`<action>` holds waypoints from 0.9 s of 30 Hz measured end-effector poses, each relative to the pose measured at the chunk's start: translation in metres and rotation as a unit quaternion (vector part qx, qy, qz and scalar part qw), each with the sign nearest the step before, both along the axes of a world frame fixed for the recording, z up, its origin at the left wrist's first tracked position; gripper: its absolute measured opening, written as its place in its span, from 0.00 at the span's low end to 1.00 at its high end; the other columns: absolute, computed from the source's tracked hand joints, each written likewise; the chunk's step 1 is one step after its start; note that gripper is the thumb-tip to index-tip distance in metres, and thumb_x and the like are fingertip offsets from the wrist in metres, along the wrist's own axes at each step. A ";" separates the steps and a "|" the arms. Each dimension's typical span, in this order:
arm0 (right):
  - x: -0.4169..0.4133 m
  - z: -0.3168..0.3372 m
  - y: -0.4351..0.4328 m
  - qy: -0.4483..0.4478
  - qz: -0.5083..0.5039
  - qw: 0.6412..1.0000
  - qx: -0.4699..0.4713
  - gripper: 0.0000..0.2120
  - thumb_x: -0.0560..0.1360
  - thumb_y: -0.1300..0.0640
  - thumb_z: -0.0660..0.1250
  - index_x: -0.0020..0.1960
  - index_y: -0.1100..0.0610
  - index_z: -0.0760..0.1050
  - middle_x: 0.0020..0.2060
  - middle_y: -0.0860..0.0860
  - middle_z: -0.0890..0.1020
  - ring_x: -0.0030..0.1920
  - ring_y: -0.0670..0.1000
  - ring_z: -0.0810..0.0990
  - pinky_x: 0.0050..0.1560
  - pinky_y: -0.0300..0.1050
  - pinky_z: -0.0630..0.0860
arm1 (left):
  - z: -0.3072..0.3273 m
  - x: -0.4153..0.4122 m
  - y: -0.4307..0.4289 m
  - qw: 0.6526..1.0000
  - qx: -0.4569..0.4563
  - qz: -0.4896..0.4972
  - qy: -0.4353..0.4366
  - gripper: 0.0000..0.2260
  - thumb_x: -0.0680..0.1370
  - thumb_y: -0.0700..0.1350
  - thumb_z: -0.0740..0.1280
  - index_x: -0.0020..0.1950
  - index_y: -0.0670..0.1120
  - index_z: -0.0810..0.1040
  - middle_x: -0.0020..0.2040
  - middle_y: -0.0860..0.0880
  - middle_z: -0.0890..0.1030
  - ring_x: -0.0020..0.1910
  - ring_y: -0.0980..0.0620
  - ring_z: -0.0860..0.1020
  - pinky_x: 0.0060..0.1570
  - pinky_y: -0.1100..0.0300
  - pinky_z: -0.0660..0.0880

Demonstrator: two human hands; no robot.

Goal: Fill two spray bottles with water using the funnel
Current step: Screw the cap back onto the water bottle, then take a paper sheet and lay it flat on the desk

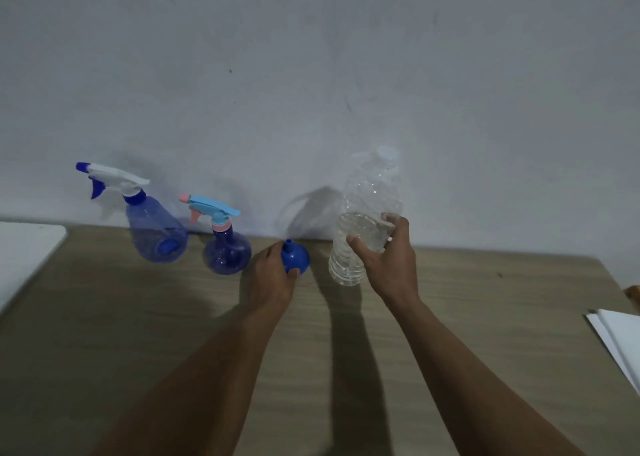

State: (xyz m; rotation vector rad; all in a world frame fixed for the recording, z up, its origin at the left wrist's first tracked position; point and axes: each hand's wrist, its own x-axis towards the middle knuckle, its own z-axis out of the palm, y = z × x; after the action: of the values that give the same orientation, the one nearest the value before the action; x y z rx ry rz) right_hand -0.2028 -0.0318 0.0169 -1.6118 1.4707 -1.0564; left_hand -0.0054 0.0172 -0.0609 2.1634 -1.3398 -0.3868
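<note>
In the centre of the frame I see the blue funnel (pixel 296 257), spout pointing up, wide mouth down, gripped by the left hand (pixel 273 274). To its right, the right hand (pixel 386 263) holds the water bottle (pixel 367 213) nearly upright, cap on top.

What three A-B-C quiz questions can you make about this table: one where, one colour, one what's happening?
1. Where is the funnel? A on a chair; B between the small sprayer and the water bottle; C on the floor.
2. What colour is it? A red; B green; C blue.
3. What is the right hand doing? A gripping the water bottle; B lying flat; C pointing.
1 B: the left hand holds it there. 2 C: plainly blue. 3 A: fingers wrap the bottle.
</note>
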 end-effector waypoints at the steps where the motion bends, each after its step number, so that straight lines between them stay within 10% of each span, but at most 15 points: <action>1: 0.001 0.000 -0.001 0.003 0.000 1.000 0.000 0.31 0.71 0.48 0.78 0.67 0.49 0.65 0.61 0.46 0.77 0.59 0.49 0.78 0.59 0.48 0.77 | 0.000 0.001 -0.001 1.000 0.002 -0.004 -0.004 0.21 0.71 0.49 0.74 0.62 0.52 0.74 0.57 0.52 0.81 0.55 0.47 0.78 0.53 0.50 0.77; 6: 0.005 0.003 0.002 0.008 0.001 1.000 0.020 0.35 0.70 0.49 0.79 0.70 0.49 0.63 0.58 0.44 0.76 0.56 0.47 0.78 0.55 0.42 0.75 | 0.002 0.004 -0.002 1.000 0.013 -0.007 -0.008 0.31 0.72 0.50 0.74 0.72 0.48 0.68 0.65 0.48 0.78 0.63 0.47 0.77 0.58 0.51 0.76; 10: 0.001 0.010 0.013 0.016 0.002 0.999 0.043 0.42 0.69 0.51 0.80 0.75 0.51 0.60 0.56 0.39 0.75 0.53 0.36 0.76 0.51 0.29 0.71 | 0.017 -0.001 0.010 1.000 0.014 -0.011 0.001 0.21 0.75 0.45 0.71 0.66 0.47 0.72 0.62 0.47 0.79 0.60 0.46 0.76 0.56 0.53 0.74; 14: -0.011 0.021 0.031 0.114 -0.034 0.992 0.044 0.36 0.73 0.48 0.76 0.75 0.53 0.63 0.69 0.54 0.74 0.69 0.53 0.73 0.65 0.47 0.71 | 0.041 -0.013 0.026 0.998 -0.007 -0.065 -0.015 0.17 0.78 0.44 0.68 0.67 0.46 0.74 0.63 0.48 0.78 0.61 0.46 0.76 0.55 0.56 0.70; 27: -0.132 0.083 0.138 0.327 -0.165 0.914 0.173 0.23 0.80 0.45 0.65 0.68 0.58 0.71 0.64 0.57 0.78 0.66 0.58 0.75 0.61 0.50 0.74 | 0.140 -0.123 0.010 0.887 0.008 -0.462 -0.022 0.15 0.77 0.48 0.70 0.63 0.50 0.78 0.58 0.50 0.82 0.58 0.50 0.78 0.58 0.58 0.75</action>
State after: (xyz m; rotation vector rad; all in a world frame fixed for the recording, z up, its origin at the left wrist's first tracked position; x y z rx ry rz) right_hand -0.3351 0.1065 0.0996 -1.5522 2.2883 -0.3660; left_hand -0.1280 0.0272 0.0791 1.3969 -2.3391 -0.6940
